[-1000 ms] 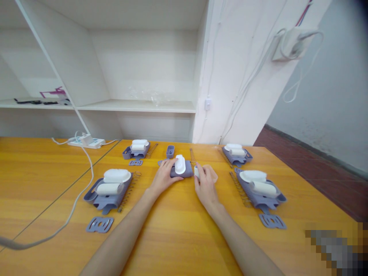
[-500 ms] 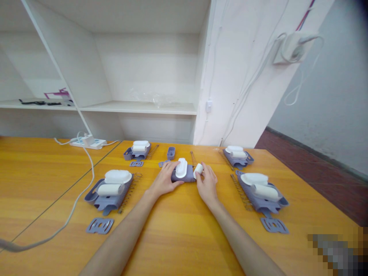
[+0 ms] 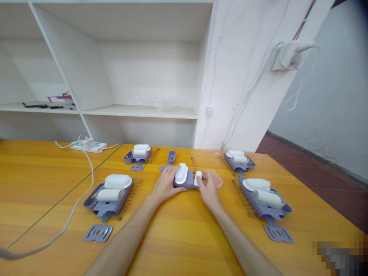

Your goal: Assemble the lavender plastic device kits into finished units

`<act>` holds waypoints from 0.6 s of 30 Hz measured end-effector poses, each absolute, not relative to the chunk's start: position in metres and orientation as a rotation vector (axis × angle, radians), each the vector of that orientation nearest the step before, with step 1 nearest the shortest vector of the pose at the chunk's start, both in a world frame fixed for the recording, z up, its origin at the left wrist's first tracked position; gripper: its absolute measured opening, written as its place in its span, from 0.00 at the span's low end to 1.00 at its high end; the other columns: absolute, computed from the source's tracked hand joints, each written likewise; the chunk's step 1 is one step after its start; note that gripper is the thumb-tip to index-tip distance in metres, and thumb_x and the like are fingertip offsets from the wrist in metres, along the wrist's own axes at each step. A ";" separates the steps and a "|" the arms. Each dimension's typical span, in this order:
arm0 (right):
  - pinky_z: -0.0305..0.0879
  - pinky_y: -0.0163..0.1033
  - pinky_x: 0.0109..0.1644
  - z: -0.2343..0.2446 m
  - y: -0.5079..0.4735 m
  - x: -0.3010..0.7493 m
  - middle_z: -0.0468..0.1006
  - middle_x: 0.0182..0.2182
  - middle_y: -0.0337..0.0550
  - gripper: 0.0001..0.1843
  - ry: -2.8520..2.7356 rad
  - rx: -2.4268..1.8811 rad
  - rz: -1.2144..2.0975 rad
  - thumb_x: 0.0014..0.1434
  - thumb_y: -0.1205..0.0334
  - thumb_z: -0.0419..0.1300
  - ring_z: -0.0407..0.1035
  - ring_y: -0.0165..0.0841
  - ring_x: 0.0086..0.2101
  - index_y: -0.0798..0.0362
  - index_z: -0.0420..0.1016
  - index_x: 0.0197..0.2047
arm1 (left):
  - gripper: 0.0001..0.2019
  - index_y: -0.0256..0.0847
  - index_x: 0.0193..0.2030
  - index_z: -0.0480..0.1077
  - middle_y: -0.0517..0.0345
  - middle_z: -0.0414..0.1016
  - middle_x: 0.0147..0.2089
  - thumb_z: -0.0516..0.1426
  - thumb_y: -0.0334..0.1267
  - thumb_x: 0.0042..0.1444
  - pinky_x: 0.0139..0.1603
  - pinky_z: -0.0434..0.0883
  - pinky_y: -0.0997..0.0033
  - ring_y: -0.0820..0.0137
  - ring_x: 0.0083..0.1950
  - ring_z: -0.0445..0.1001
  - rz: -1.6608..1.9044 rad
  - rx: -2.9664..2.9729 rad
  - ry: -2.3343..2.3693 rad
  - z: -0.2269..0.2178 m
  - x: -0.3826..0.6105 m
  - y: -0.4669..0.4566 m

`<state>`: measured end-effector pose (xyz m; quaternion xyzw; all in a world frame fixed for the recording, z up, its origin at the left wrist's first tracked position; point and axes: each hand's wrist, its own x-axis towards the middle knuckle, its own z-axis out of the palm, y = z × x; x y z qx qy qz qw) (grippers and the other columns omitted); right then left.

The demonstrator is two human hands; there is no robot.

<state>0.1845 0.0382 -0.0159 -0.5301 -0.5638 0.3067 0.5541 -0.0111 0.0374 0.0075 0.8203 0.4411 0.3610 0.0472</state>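
Observation:
At the middle of the table, my left hand (image 3: 166, 184) is wrapped round a grey-purple plastic housing (image 3: 189, 180) and steadies it on the wood. A white oval part (image 3: 181, 174) rests on top of the housing, beside my left fingers. My right hand (image 3: 209, 188) pinches a small white roll (image 3: 197, 178) between thumb and fingers, at the housing's right end. Whether the roll sits on the housing or only touches it, I cannot tell. Behind the right hand lies a thin coil spring (image 3: 193, 163). A small grey-purple cup (image 3: 171, 156) stands farther back.
Similar part sets surround my hands: near left (image 3: 108, 203), back left (image 3: 138, 156), near right (image 3: 263, 203) and back right (image 3: 238, 163), with springs and slotted flat plates (image 3: 98, 233). A power strip (image 3: 89, 145) and its white cable (image 3: 91, 172) occupy the left.
The white roll has turned from tilted to more upright at the housing's right end. My right-hand fingers have shifted around it. The view has tilted slightly upward; the left hand keeps its hold.

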 end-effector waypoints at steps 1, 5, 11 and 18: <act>0.70 0.44 0.38 -0.017 0.038 0.185 0.76 0.36 0.48 0.20 -1.319 -1.251 0.724 0.55 0.51 0.54 0.73 0.38 0.35 0.55 0.64 0.46 | 0.41 0.43 0.60 0.53 0.46 0.63 0.56 0.63 0.54 0.41 0.58 0.58 0.51 0.54 0.58 0.60 1.103 2.503 1.351 0.008 -0.011 0.037; 0.70 0.44 0.39 -0.019 0.038 0.184 0.74 0.37 0.47 0.18 -1.302 -1.232 0.722 0.57 0.50 0.53 0.72 0.37 0.35 0.53 0.62 0.46 | 0.40 0.44 0.60 0.54 0.47 0.64 0.55 0.63 0.54 0.41 0.57 0.60 0.51 0.55 0.57 0.61 1.101 2.512 1.349 0.011 -0.012 0.035; 0.70 0.41 0.36 -0.014 0.035 0.181 0.74 0.34 0.45 0.18 -1.280 -1.195 0.750 0.55 0.50 0.55 0.72 0.36 0.33 0.53 0.61 0.44 | 0.41 0.45 0.60 0.54 0.47 0.64 0.55 0.62 0.54 0.41 0.56 0.60 0.52 0.55 0.56 0.62 1.065 2.526 1.331 0.013 -0.011 0.035; 0.68 0.39 0.32 -0.018 0.039 0.180 0.76 0.32 0.46 0.21 -1.279 -1.187 0.824 0.55 0.48 0.55 0.72 0.36 0.29 0.56 0.64 0.45 | 0.41 0.45 0.60 0.54 0.48 0.63 0.55 0.62 0.56 0.41 0.56 0.59 0.51 0.55 0.55 0.62 1.052 2.536 1.340 0.010 -0.012 0.036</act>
